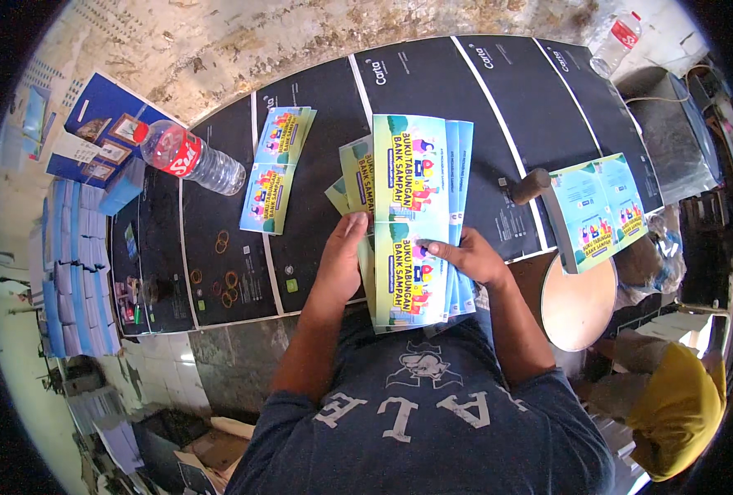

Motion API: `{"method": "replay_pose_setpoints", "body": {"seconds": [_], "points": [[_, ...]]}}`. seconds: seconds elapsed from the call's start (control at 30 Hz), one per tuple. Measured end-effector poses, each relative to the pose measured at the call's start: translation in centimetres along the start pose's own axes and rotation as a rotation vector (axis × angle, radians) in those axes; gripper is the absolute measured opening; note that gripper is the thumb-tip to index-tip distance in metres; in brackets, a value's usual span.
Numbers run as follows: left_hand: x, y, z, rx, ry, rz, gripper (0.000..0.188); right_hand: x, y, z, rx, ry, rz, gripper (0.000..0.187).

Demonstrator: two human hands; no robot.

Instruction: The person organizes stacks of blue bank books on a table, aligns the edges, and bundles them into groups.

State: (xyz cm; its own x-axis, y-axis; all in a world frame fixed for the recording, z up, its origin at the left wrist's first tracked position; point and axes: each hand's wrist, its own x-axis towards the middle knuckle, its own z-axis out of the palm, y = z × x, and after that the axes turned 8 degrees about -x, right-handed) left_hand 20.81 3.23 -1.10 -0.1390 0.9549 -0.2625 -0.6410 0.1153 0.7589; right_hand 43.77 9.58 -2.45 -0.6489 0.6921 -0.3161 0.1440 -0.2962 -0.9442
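Note:
In front of my chest I hold a fanned bunch of colourful printed booklets (411,177), light blue and yellow-green with cartoon figures. Each cover carries the same picture twice, one above the other. My left hand (342,257) grips the bunch by its left side, thumb along the edge. Over the right side lies my right hand (474,257), its thumb pressed on the front cover and its other fingers hidden behind. Several booklets stick out unevenly at both sides. A small pile of matching booklets (269,198) rests on the black table to the left.
On the black table (325,107) are a plastic bottle (210,165), rubber bands (221,241), a dark rounded object (532,186) and a thick booklet stack (602,214). A round stool (579,305) stands right. Tall paper stacks (78,264) line the left; someone in yellow (680,412) is lower right.

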Motion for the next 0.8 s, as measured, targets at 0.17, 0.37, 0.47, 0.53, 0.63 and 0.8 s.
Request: {"method": "replay_pose_setpoints", "body": {"seconds": [0.17,0.37,0.47,0.53,0.63,0.8], "points": [[-0.7,-0.7,-0.1,0.191,0.005,-0.033,0.031,0.3,0.7,0.2,-0.139,0.049,-0.084,0.05],[-0.4,3.6,-5.1,0.024,0.215,0.088,0.033,-0.6,1.0,-3.3,-0.132,0.144,0.113,0.041],[0.6,1.1,-3.7,0.227,0.201,0.093,0.033,-0.2,1.6,-2.4,-0.228,0.146,0.032,0.044],[1.4,-1.5,-2.1,0.437,0.247,0.131,0.034,0.5,0.9,-0.3,-0.161,0.181,0.104,0.062],[2.5,-4.0,-1.4,0.499,0.248,0.093,0.036,1.0,0.3,0.7,-0.191,0.107,-0.002,0.073],[2.8,-4.1,-0.6,0.358,0.212,0.099,0.033,2.3,2.1,0.5,-0.153,0.07,-0.089,0.067]]}}
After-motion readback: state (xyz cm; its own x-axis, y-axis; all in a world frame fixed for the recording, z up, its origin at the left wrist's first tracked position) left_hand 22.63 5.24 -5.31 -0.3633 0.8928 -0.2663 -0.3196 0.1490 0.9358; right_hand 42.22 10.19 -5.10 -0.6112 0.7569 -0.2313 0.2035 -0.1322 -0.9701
